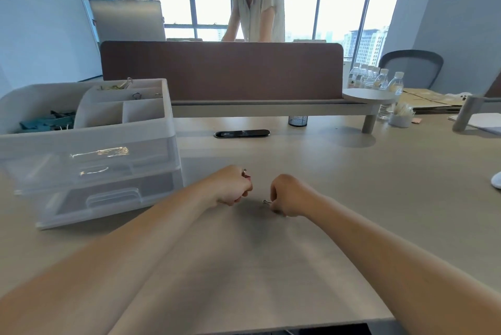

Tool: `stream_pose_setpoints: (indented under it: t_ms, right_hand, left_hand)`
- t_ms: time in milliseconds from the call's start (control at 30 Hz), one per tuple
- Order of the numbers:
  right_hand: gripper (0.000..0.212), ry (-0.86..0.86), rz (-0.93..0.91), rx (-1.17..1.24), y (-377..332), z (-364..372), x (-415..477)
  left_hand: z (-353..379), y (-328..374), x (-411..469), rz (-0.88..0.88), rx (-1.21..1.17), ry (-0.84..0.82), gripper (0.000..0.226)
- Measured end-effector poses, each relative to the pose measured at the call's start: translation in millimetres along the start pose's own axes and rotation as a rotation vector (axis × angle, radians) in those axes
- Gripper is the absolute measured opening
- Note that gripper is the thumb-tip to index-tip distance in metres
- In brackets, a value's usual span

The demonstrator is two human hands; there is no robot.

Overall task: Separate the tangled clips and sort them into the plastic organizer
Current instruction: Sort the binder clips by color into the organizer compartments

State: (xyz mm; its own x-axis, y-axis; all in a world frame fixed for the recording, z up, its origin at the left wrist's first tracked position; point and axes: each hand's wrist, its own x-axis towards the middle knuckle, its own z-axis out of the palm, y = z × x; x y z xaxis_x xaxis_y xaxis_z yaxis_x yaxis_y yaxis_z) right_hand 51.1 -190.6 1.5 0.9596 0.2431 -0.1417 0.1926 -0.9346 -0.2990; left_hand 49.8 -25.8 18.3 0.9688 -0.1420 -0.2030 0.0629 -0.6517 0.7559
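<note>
A red clip (pixel 246 175) is pinched by the curled left hand (pixel 231 187), a second clip (pixel 267 202) by the right hand (pixel 288 196) — held apart. Teal clips (pixel 47 122) are sorted in the organizer (pixel 89 142) at ten o'clock — these two remain.

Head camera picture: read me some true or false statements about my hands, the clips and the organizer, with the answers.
1. The left hand grips a red clip. True.
2. The right hand is empty. False: it grips a silver-handled clip.
3. The plastic organizer stands right of the hands. False: it stands to their left.
4. Teal clips lie in the organizer's top tray. True.
5. The hands touch each other. False: bare table shows between them.
</note>
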Motion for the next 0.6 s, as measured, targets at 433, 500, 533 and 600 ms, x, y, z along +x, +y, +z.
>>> stream_pose_setpoints:
  t_ms: [433, 500, 533, 600]
  right_hand:
    - [0.023, 0.015, -0.075, -0.057, -12.6, -7.2, -3.9]
    - [0.027, 0.022, -0.099, 0.011, -20.3, -17.5, -3.9]
    - [0.025, 0.025, -0.118, 0.031, -27.3, -25.6, -3.1]
    - [0.017, 0.057, -0.165, 0.042, -44.6, -47.1, -2.6]
  left_hand:
    - [-4.8, -8.9, -12.9, 0.055, 0.066, -0.016, 0.012]
    - [-17.2, -3.1, -20.3, 0.079, 0.095, 0.029, 0.010]
    - [-26.7, 0.9, -24.3, 0.093, 0.095, 0.053, 0.010]
    - [-51.3, 12.5, -33.3, 0.126, 0.075, 0.102, 0.012]
